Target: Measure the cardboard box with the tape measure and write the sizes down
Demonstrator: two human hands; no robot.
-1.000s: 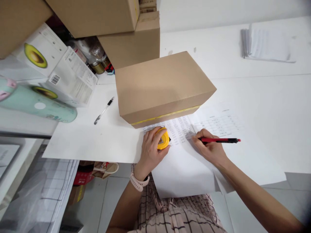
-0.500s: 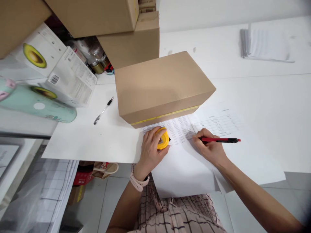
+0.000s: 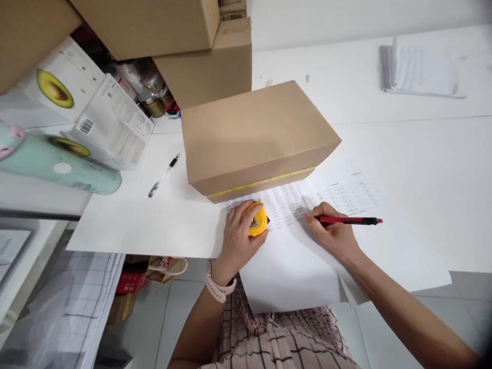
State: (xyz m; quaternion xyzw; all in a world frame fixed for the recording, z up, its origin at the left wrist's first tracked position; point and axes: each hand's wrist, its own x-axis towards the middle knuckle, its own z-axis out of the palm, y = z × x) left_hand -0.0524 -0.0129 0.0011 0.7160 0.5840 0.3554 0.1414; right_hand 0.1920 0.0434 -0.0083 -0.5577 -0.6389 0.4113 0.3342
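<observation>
My left hand (image 3: 236, 237) is closed around a yellow tape measure (image 3: 257, 219) that rests on a printed sheet (image 3: 284, 202). My right hand (image 3: 333, 233) grips a red pen (image 3: 348, 221), its tip down on the same sheet's rows of print. Just beyond both hands stands a closed cardboard box (image 3: 253, 133) sealed with a yellow tape strip along its near edge. It partly covers the top of the sheet.
A black pen (image 3: 163, 175) lies on white paper to the left. Avocado-printed white boxes (image 3: 96, 115), a mint bottle (image 3: 57, 164) and stacked cartons (image 3: 207, 61) crowd the back left. A paper stack (image 3: 423, 72) sits at the far right of the white table (image 3: 423, 148).
The red pen and my right hand have shifted very slightly up the sheet. My left hand and the tape measure have stayed put.
</observation>
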